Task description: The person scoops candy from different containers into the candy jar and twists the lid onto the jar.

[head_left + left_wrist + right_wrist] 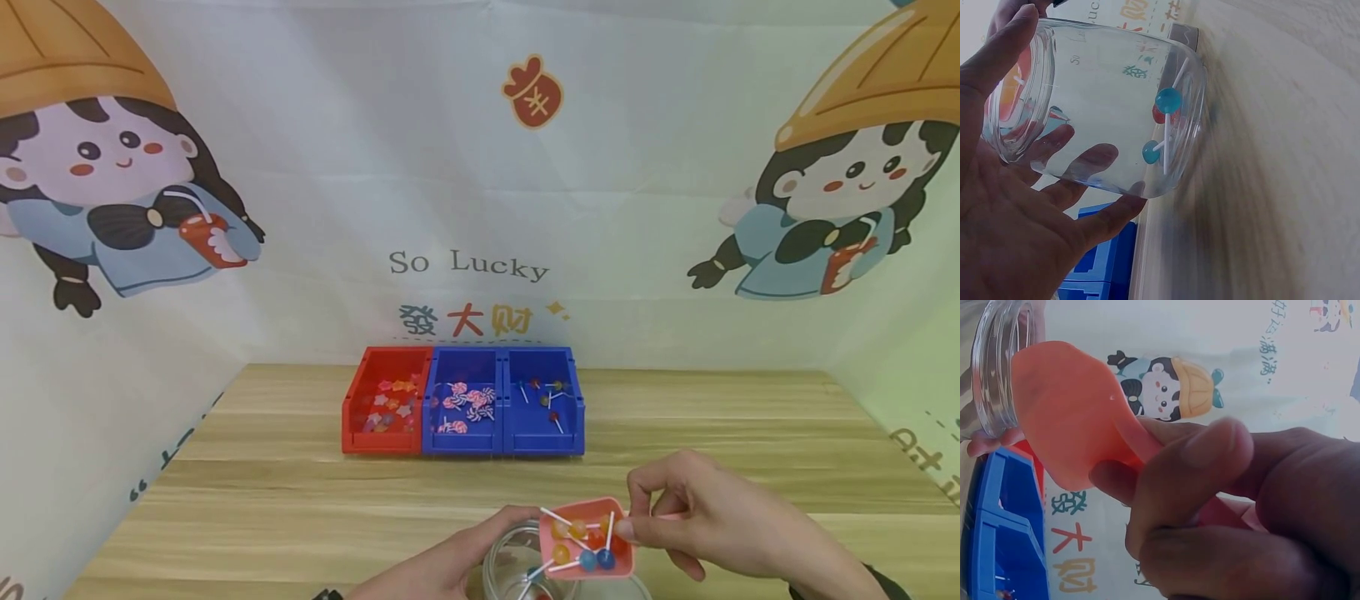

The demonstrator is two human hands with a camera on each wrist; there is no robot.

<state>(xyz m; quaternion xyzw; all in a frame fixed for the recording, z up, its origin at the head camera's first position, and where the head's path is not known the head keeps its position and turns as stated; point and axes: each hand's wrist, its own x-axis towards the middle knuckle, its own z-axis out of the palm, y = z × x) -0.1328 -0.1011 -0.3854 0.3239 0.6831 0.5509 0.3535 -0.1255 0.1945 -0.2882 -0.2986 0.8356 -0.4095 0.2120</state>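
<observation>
My right hand grips the handle of a pink scoop. Several small ball lollipops, orange, red and blue with white sticks, lie in the scoop. A clear glass jar is held by my left hand, whose fingers and thumb wrap around its side. The scoop's front edge overlaps the jar's mouth in the head view. At the bottom of the jar, the left wrist view shows blue lollipops and a red one. One lollipop stick crosses the mouth just below the scoop.
Toward the back of the wooden table stand a red bin with star-shaped candies, a blue bin with swirl lollipops, and another blue bin with ball lollipops. A clear round piece lies right of the jar. A printed backdrop hangs behind.
</observation>
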